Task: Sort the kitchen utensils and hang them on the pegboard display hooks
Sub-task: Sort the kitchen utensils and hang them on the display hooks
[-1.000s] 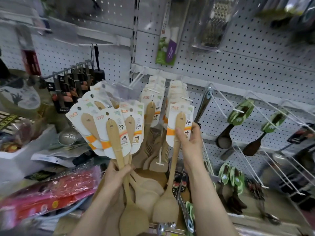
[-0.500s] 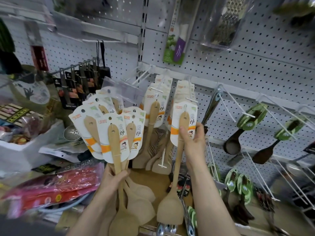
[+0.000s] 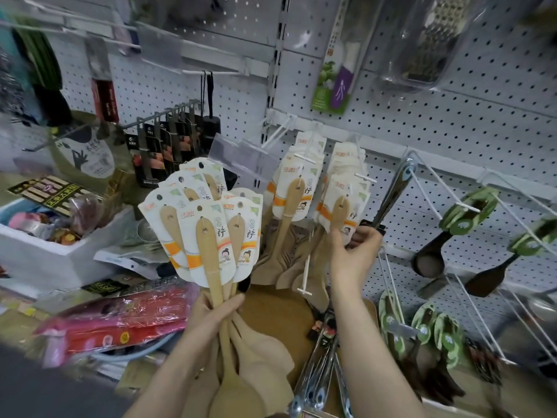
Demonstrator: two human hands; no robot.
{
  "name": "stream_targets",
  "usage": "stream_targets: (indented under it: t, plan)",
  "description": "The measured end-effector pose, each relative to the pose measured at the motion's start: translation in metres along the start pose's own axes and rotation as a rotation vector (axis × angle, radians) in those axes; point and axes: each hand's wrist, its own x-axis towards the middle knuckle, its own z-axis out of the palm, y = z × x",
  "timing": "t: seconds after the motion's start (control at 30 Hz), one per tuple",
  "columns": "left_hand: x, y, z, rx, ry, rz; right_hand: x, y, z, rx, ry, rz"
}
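Left hand (image 3: pixel 215 315) wraps its fingers (image 3: pixel 232 300) round fanned carded pale wooden spatulas (image 3: pixel 208 233) as stock; right hand (image 3: pixel 352 257) fingers (image 3: pixel 361 236) pinch one hanging carded spatula (image 3: pixel 339 212), probably seating it on its white wire hook (image 3: pixel 363 176).

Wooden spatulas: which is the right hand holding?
The front spatula of the right hanging stack, pinched by the right hand; other spatulas hang beside it or fan from the left hand.

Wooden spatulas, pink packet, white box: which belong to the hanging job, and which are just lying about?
Job: spatula bundle in the left hand; carded spatula pinched by the right hand; white hook; pegboard.
Lying about: pink packet; white box; metal tongs.
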Motion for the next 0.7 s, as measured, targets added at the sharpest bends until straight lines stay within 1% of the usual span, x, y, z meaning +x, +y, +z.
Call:
stream_targets:
  t: [0.1,0.17,0.23,0.33,0.43,0.47,0.5,0.57,0.6,0.63,0.7]
  plan:
    - [-0.001,-0.005,0.0,0.016,-0.015,-0.041,-0.038,-0.005,0.004,-0.122,-0.005,-0.157]
    - [-0.003,-0.008,0.0,0.005,-0.046,-0.074,-0.054,-0.004,0.008,-0.207,-0.014,-0.205]
    - [-0.006,-0.008,0.001,-0.006,-0.073,-0.091,-0.059,0.0,0.008,-0.244,-0.014,-0.165]
    - [-0.01,-0.007,0.0,-0.01,-0.111,-0.105,-0.06,0.008,0.002,-0.253,0.004,-0.048]
    - [-0.011,-0.01,-0.002,0.009,-0.123,-0.091,-0.064,0.009,-0.005,-0.265,0.021,-0.007]
    - [-0.012,-0.011,-0.002,0.014,-0.127,-0.091,-0.068,0.005,-0.006,-0.233,-0.006,0.001]
    - [-0.012,-0.012,-0.001,0.016,-0.13,-0.088,-0.073,-0.001,-0.005,-0.18,-0.072,0.004]
    - [-0.013,-0.014,0.001,0.024,-0.142,-0.076,-0.084,-0.014,0.0,-0.072,-0.306,0.004]
    - [-0.014,-0.014,0.003,0.03,-0.148,-0.07,-0.089,-0.02,0.003,-0.044,-0.428,-0.01]
    - [-0.014,-0.015,0.004,0.035,-0.154,-0.066,-0.094,-0.024,0.006,-0.045,-0.515,-0.043]
    - [-0.014,-0.015,0.005,0.032,-0.166,-0.054,-0.1,-0.028,0.011,-0.126,-0.586,-0.119]
